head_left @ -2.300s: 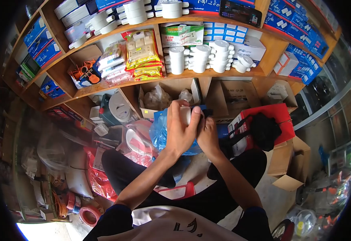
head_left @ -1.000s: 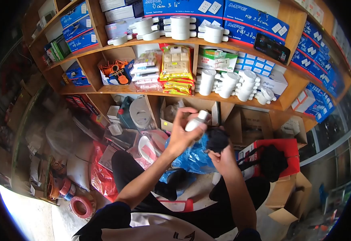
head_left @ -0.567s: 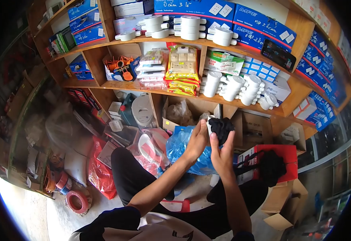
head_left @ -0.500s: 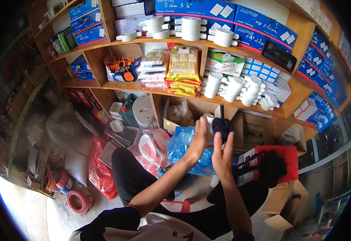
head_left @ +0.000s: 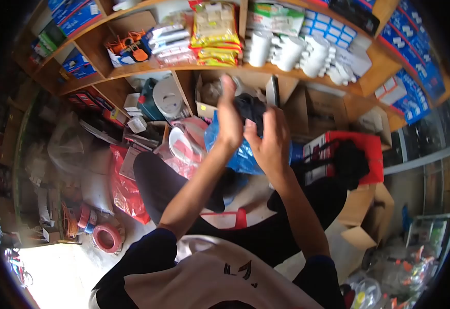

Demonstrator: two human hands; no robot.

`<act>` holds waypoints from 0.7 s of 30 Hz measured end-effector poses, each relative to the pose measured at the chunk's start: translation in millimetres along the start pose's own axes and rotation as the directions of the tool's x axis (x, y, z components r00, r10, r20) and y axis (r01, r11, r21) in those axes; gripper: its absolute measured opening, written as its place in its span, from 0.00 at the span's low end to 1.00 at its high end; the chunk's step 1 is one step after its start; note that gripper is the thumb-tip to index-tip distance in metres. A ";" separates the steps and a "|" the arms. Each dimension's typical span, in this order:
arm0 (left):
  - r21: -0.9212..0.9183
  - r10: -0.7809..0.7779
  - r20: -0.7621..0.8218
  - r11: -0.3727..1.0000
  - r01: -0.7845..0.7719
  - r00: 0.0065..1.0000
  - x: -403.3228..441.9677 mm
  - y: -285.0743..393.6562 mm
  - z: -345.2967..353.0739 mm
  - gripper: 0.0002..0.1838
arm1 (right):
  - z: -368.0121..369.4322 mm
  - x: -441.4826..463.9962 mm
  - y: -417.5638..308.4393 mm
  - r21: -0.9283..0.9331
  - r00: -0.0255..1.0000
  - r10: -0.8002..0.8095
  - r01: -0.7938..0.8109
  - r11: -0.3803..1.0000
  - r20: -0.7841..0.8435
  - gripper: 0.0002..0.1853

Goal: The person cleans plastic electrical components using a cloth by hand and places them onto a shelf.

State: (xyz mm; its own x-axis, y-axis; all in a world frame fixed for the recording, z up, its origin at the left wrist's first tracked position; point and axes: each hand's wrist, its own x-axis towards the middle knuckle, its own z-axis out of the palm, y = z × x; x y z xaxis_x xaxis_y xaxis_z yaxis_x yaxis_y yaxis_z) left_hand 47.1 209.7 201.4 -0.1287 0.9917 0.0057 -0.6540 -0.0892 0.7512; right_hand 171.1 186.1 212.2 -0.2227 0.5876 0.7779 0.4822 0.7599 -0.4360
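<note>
A black, soft-looking bundle (head_left: 251,108) is in my right hand (head_left: 270,141), whose fingers are bent around it. Its exact kind is not clear. My left hand (head_left: 228,116) is held upright beside the bundle's left side, fingers stretched out. Whether the left palm touches the bundle I cannot tell. Just beyond and below the hands lies a blue plastic bag (head_left: 245,157). An open cardboard box (head_left: 204,105) with a clear plastic bag inside stands behind them on the lower shelf.
Wooden shelves (head_left: 178,72) hold white round fittings (head_left: 289,54) and yellow-red packs (head_left: 215,31). To the right are a red box (head_left: 371,154) with a black bag (head_left: 351,159) and an open carton (head_left: 364,216). Red plastic (head_left: 127,185) and a coil (head_left: 106,238) lie left.
The view has tilted down, so the shelves sit higher. Both hands have shifted left in view, with the black bundle still in the right. A white piece seen by the bundle earlier no longer shows.
</note>
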 end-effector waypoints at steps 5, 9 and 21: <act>0.047 0.002 -0.029 0.999 0.000 1.000 -27.8 6.5 32.1 0.32 | 0.7 6.9 17.7 0.059 0.984 0.159 -0.155 0.986 -0.078 0.15; 0.116 0.059 -0.009 0.992 -0.057 0.998 -14.9 11.0 28.1 0.31 | -15.5 2.8 18.5 0.073 0.999 0.052 -0.052 0.996 0.008 0.12; 0.981 0.715 0.164 -0.048 -0.187 0.679 121.8 318.0 -33.8 0.42 | -15.4 -21.0 -3.7 0.138 0.874 -0.051 -0.018 0.990 0.483 0.16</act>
State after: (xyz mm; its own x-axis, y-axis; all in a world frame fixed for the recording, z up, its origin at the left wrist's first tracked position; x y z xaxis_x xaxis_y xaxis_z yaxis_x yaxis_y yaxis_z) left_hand -201.7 299.0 418.7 -0.4329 0.6250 0.6496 0.7867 -0.0900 0.6108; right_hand 187.1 166.7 204.4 -0.6286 0.6090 0.4837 0.3649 0.7802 -0.5081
